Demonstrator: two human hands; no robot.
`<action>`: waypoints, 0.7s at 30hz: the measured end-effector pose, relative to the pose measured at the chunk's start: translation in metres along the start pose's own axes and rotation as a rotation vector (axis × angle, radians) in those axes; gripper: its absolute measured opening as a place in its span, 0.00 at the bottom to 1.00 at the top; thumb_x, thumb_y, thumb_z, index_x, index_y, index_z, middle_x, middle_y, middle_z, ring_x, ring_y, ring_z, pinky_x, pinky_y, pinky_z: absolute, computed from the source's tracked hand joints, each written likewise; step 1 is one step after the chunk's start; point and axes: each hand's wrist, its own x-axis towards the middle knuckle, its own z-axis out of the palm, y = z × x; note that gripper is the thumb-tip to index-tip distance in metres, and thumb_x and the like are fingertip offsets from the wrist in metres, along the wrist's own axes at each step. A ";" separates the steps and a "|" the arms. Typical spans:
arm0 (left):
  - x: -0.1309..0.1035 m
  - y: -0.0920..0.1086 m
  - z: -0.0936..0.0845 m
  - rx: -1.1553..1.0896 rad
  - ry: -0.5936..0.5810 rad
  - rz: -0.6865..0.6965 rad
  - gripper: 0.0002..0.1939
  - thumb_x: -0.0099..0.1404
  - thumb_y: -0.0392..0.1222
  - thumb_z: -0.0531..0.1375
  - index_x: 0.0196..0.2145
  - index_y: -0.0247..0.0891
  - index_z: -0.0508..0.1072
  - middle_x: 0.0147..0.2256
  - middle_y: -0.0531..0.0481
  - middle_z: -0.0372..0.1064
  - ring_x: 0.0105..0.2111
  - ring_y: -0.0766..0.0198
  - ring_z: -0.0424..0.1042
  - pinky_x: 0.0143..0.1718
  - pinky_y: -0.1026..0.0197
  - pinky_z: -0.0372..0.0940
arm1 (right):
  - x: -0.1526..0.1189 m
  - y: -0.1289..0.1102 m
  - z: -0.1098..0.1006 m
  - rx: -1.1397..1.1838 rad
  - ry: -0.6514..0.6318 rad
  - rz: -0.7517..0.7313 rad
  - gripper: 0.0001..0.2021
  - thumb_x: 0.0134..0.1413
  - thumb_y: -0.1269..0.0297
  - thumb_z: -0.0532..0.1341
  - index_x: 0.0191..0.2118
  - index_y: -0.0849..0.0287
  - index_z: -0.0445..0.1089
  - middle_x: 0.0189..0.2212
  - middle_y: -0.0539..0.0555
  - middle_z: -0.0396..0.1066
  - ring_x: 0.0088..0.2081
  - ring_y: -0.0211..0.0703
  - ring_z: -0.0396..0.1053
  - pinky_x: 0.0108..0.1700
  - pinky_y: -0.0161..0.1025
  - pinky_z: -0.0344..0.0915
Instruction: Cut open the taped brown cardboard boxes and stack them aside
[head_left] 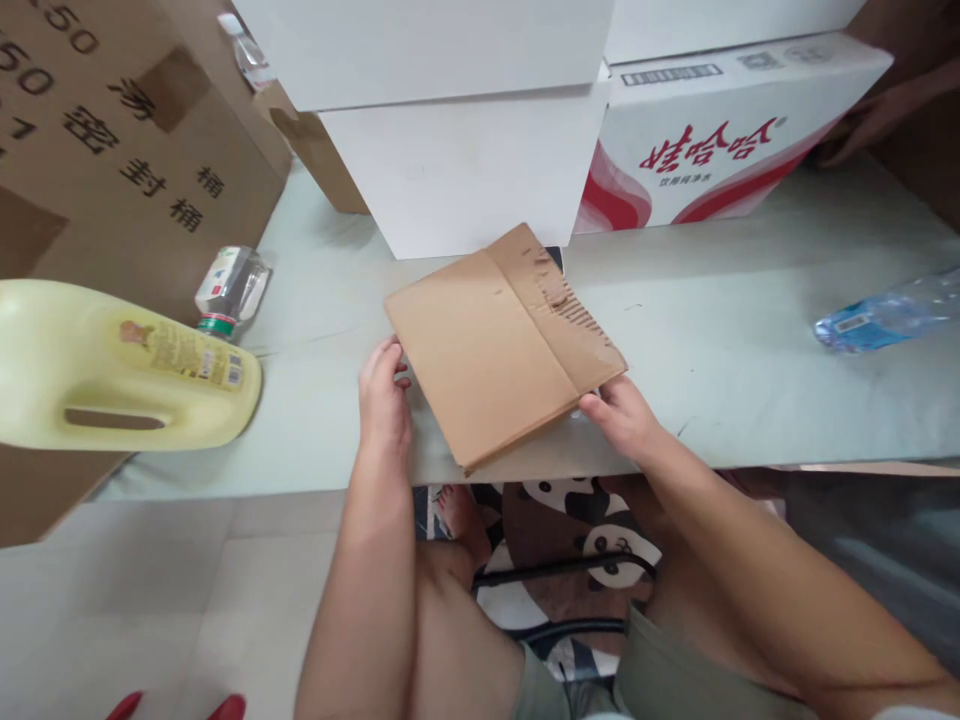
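Observation:
A flat, folded piece of brown cardboard [487, 350] is tilted above the front part of the pale table. Its upper right edge is torn, with the ridges of the corrugation showing. My right hand [619, 412] pinches its lower right corner, thumb on top. At the cardboard's left edge is my left hand [386, 395], its fingers curled against or just under that edge; the fingertips are partly hidden. A small dark object [556, 258] shows behind the top of the cardboard.
White boxes [472, 170] and a red-and-white carton [720, 150] line the back. At left are a large brown carton [180, 90], a yellow jug [135, 370] and a clear bottle [231, 288]. Another bottle [885, 315] lies right. Someone's hand [874, 120] shows upper right.

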 end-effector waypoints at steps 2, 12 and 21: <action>-0.002 0.002 0.002 -0.032 -0.023 -0.027 0.12 0.54 0.47 0.65 0.34 0.38 0.77 0.31 0.50 0.72 0.29 0.66 0.68 0.27 0.67 0.59 | -0.003 -0.001 0.002 0.013 0.004 0.022 0.30 0.59 0.37 0.58 0.56 0.56 0.72 0.57 0.62 0.74 0.60 0.59 0.69 0.63 0.57 0.64; -0.010 0.022 0.006 -0.263 -0.098 0.072 0.17 0.49 0.48 0.68 0.36 0.39 0.75 0.34 0.49 0.77 0.34 0.60 0.76 0.36 0.60 0.70 | -0.002 -0.009 0.007 -0.103 0.232 0.199 0.33 0.49 0.32 0.63 0.44 0.61 0.75 0.40 0.64 0.80 0.43 0.58 0.77 0.47 0.52 0.74; -0.029 0.018 -0.003 -0.001 -0.271 -0.347 0.23 0.44 0.49 0.70 0.37 0.38 0.73 0.33 0.42 0.77 0.42 0.42 0.78 0.40 0.47 0.74 | 0.003 -0.015 -0.002 -0.057 0.368 0.234 0.27 0.57 0.37 0.58 0.42 0.58 0.75 0.40 0.60 0.79 0.48 0.58 0.76 0.50 0.49 0.73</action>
